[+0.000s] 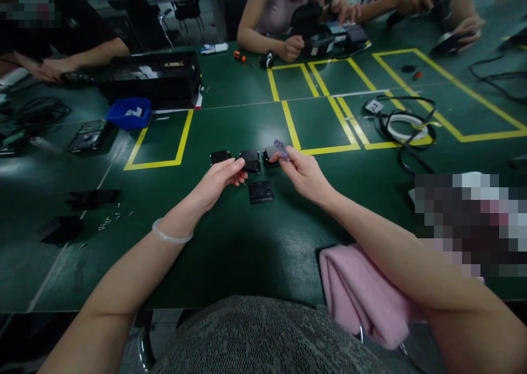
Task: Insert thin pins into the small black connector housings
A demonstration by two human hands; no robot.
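Observation:
My right hand [302,171] is closed around a screwdriver with a clear purplish handle [281,149]; its shaft cannot be made out. A small black block [269,155] lies just beyond those fingers. My left hand [222,177] is closed in a pinch, and a tiny thin tip shows under its fingers, too small to name. Against its fingertips sits a black rectangular part [252,162], and another black piece [220,156] is partly hidden behind the hand. Between and below both hands, a black slotted plate [261,191] rests flat on the green table.
Several loose screws [107,221] and black parts [61,228] lie at left. Behind them are a blue bin [129,113] and a black crate [164,80]. A coiled cable [405,127] lies at right, a pink cloth [362,291] at the front edge. Co-workers sit across the table.

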